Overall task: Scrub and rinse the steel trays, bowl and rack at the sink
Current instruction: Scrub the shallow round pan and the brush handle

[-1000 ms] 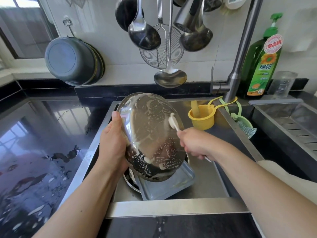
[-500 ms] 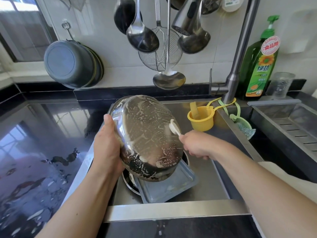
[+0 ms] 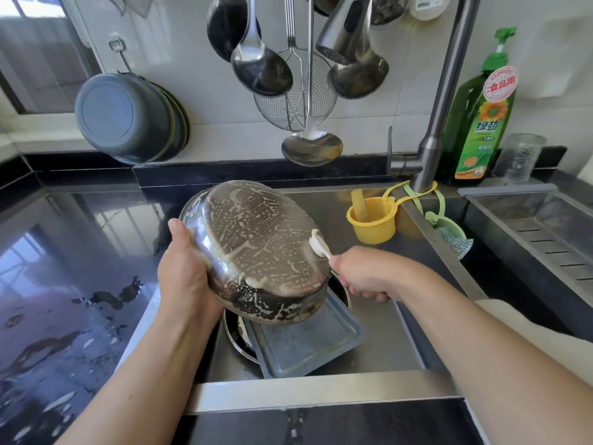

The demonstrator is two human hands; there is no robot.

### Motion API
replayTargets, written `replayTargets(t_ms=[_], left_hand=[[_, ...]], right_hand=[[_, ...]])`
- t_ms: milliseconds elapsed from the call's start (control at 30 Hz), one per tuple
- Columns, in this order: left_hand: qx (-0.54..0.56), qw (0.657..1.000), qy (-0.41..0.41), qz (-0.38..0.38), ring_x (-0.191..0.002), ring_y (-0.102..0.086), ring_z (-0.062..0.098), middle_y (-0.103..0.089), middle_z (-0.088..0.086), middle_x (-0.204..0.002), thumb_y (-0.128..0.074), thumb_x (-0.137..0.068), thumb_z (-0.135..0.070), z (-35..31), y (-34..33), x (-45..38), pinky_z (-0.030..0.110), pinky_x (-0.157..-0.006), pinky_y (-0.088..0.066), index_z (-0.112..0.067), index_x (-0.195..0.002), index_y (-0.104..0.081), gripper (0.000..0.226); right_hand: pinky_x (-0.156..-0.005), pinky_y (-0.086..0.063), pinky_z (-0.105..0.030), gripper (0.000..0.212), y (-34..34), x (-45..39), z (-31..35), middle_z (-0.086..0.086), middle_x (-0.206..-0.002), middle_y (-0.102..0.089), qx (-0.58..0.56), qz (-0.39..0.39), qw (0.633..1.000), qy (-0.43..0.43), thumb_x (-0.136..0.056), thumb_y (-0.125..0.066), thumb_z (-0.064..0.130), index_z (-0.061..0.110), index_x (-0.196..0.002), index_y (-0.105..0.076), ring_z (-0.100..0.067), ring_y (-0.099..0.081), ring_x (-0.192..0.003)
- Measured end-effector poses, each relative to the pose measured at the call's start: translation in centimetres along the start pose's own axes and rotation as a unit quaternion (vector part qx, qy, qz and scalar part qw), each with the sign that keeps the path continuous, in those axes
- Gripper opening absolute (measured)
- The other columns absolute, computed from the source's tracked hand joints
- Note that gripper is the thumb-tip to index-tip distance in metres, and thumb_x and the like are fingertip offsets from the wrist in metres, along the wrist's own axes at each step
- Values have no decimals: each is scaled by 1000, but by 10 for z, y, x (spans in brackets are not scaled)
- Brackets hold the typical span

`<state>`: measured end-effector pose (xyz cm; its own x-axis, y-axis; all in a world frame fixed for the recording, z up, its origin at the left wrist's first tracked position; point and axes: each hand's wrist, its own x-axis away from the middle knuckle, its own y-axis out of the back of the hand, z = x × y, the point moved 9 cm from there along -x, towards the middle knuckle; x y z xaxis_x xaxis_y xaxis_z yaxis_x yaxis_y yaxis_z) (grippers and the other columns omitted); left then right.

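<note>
Bowl (image 3: 256, 248): steel, held tilted over the sink (image 3: 321, 393), its soapy underside turned up toward the camera.
Left hand (image 3: 184, 271): gripped the bowl's left rim, thumb over the edge, the other fingers hidden behind the steel.
Tray (image 3: 308, 345): lay flat in the basin directly beneath the bowl, on top of a round steel piece only partly visible.
Brush (image 3: 319, 245): white head pressed against the bowl's right edge, handle running down and right into the fist.
Right hand (image 3: 362, 274): curled tight around the brush handle, just right of the bowl, the nearer hand for scrubbing.
Next stroke: likely leftward across the suds-streaked base.
Faucet (image 3: 439, 123): no water seen running.
</note>
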<state>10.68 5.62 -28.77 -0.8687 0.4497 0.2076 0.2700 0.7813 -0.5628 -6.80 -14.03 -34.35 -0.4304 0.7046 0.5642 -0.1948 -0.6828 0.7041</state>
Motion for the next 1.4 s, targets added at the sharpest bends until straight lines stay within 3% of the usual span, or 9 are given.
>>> replayTargets(t_ms=[133,233,400,800,900,1100,1167,1300,1400], left_hand=[[1,1000,-10,-9,-102,-76,33,-78,16,-110,-35,-110,-52,-2,3,-1,51,-86,-60,-8,-121,-65,55],[0,1000,-17,-8,-99,-77,31,-79,12,-103,-35,-111,-50,-5,3,-2,48,-82,-61,-11,-115,-66,50],[10,999,-26,-17,-102,-76,33,-79,13,-104,-37,-111,-47,-6,8,-7,53,-88,-60,-8,-117,-66,48],[17,999,-31,-25,-95,-78,30,-80,11,-100,-34,-112,-46,-8,10,-4,47,-74,-62,-8,-124,-62,49],[-26,999,-16,11,-95,-78,29,-80,12,-104,-33,-111,-49,-5,1,-3,44,-73,-62,-12,-122,-65,51],[-132,986,6,102,-100,-76,29,-78,15,-112,-38,-107,-58,11,-21,0,46,-90,-57,-14,-110,-76,58],[-175,977,-27,120,-95,-76,29,-77,19,-108,-41,-105,-56,11,-23,1,43,-86,-60,-16,-99,-82,57],[-210,962,-63,162,-83,-67,37,-72,33,-96,-52,-91,-57,13,-30,10,51,-86,-54,-10,-88,-80,54],[-217,955,-81,187,-79,-65,35,-71,36,-92,-54,-95,-57,11,-33,11,49,-83,-52,-3,-90,-77,59]], right_hand=[[-45,-28,-23,37,-4,-1,-4,-1,-67,-41,23,49,998,-12,-109,-33,29,16,-76,-44,-13,-30,-54],[-49,-27,-26,30,3,-1,-7,-10,-76,-48,12,25,1000,1,-109,-34,22,11,-89,-53,-16,-33,-55],[-49,-22,-25,33,6,2,-8,-1,-61,-41,-55,11,998,8,-106,-34,34,16,-83,-50,-13,-28,-49],[-43,-23,-22,39,11,9,-4,3,-56,-39,-136,21,990,34,-108,-32,43,15,-88,-52,-11,-26,-44],[-44,-23,-22,39,13,6,-5,2,-57,-39,-131,12,991,25,-108,-32,43,15,-86,-50,-11,-26,-45],[-40,-26,-23,43,44,5,-5,3,-56,-42,-213,-60,975,29,-106,-34,47,17,-82,-52,-12,-30,-45],[-41,-24,-23,43,48,7,2,2,-60,-41,-215,-73,972,64,-106,-34,49,17,-84,-53,-13,-28,-46],[-40,-23,-24,42,57,34,42,5,-56,-37,-208,-88,943,243,-109,-35,42,14,-83,-52,-10,-28,-39],[-54,-32,-27,45,66,49,53,3,-60,-42,-120,-143,936,298,-109,-36,39,14,-76,-53,-11,-38,-49]])
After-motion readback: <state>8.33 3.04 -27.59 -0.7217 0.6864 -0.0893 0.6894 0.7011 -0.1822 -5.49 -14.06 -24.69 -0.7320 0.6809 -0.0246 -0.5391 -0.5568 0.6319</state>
